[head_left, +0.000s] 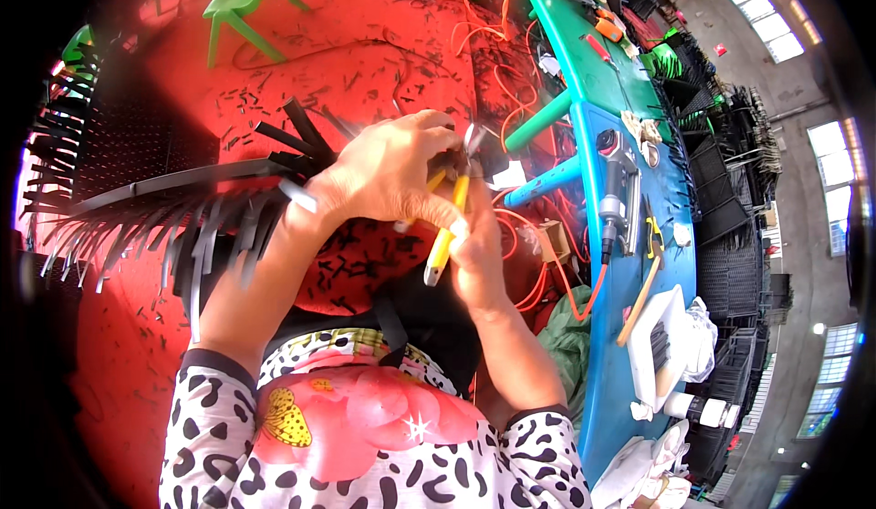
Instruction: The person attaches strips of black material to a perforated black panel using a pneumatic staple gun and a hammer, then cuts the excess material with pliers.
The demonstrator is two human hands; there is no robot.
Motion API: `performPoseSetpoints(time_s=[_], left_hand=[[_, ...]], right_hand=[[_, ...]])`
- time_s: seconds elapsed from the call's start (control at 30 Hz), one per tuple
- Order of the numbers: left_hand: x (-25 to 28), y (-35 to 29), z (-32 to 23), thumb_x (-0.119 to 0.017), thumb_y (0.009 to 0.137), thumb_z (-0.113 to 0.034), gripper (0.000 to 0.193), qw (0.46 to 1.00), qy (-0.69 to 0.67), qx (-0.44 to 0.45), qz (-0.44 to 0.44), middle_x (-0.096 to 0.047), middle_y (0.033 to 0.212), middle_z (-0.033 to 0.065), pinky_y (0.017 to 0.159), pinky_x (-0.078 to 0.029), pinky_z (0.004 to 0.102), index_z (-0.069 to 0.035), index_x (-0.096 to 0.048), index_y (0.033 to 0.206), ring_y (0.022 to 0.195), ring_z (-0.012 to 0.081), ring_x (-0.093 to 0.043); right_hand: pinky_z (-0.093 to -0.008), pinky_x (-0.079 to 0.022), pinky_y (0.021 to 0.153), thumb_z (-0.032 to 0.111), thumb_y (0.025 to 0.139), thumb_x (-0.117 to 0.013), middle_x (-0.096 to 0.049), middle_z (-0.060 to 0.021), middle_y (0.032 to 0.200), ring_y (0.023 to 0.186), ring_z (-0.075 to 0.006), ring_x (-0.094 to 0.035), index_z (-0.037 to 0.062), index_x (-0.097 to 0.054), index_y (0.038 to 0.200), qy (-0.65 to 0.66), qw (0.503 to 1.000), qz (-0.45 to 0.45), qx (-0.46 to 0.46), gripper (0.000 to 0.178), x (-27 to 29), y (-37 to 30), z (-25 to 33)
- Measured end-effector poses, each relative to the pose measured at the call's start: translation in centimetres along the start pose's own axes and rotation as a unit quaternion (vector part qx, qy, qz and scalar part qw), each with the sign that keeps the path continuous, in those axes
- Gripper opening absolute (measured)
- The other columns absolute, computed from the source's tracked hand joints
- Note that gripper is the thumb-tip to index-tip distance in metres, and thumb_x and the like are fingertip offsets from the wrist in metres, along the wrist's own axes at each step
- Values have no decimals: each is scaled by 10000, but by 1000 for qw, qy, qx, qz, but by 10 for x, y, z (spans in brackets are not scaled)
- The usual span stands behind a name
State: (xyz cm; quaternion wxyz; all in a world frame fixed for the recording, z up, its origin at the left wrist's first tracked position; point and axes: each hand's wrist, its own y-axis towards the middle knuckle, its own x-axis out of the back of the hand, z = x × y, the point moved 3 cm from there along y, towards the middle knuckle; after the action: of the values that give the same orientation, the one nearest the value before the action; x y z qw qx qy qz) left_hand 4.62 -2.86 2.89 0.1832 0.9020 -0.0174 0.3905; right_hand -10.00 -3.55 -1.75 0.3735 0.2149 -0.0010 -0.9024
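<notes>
Both hands are bunched up around the middle of the frame on my feed. The right hand [476, 258] is just right of centre, curled around a yellow-handled tool [445, 242] that looks like some kind of cutter or pliers. One handle points down toward the bottom of the frame, and the metal head [473, 137] sticks up near the fingers. The left hand [388, 167] arches over from the left with its thumb reaching down by the handle. Its fingers are bent, but I can't tell from here if they're pinching anything, since they cover whatever's under them.

Left of that hand, a black woven piece [164, 185] stretches toward the left edge, loose strips hanging off it like a fringe. A few stubby black strips [306, 132] poke up just above the left wrist. The red floor [365, 16] is littered with dark offcuts, and there's a green chair [245, 2] at upper left.

Over on the right, the blue bench [607, 326] carries a grey power tool [619, 194] and a white tray [643, 354].
</notes>
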Motion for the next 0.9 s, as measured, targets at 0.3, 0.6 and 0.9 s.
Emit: performPoseSetpoints(time_s=[0.3, 0.6, 0.9], left_hand=[[-5, -8, 12, -731, 642, -143, 759, 990, -116, -1, -75, -578, 1167, 169, 924, -437, 376, -5, -399, 1310, 1084, 294, -564], [1, -8, 9, -666, 631, -29, 771, 990, -122, -8, -69, -600, 1165, 147, 1020, -352, 377, -6, -362, 1339, 1176, 279, -517], [2, -11, 5, -648, 582, 6, 795, 989, -142, -6, -51, -622, 1120, 129, 1008, -365, 371, -6, -377, 1329, 1131, 279, -544]], right_hand=[[-299, -471, 786, 188, 719, -764, -545, -81, 1001, 906, -136, -552, -31, -402, 1258, -275, 959, -68, 29, 685, 43, -12, 27], [-387, -433, 734, 244, 551, -820, -529, -82, 921, 859, -262, -541, 77, -585, 1112, -787, 580, 104, 183, 631, 62, 17, 91], [-394, -418, 709, 274, 597, -773, -490, -94, 851, 834, -272, -529, 83, -583, 1099, -788, 551, 212, 175, 570, 53, 43, 94]])
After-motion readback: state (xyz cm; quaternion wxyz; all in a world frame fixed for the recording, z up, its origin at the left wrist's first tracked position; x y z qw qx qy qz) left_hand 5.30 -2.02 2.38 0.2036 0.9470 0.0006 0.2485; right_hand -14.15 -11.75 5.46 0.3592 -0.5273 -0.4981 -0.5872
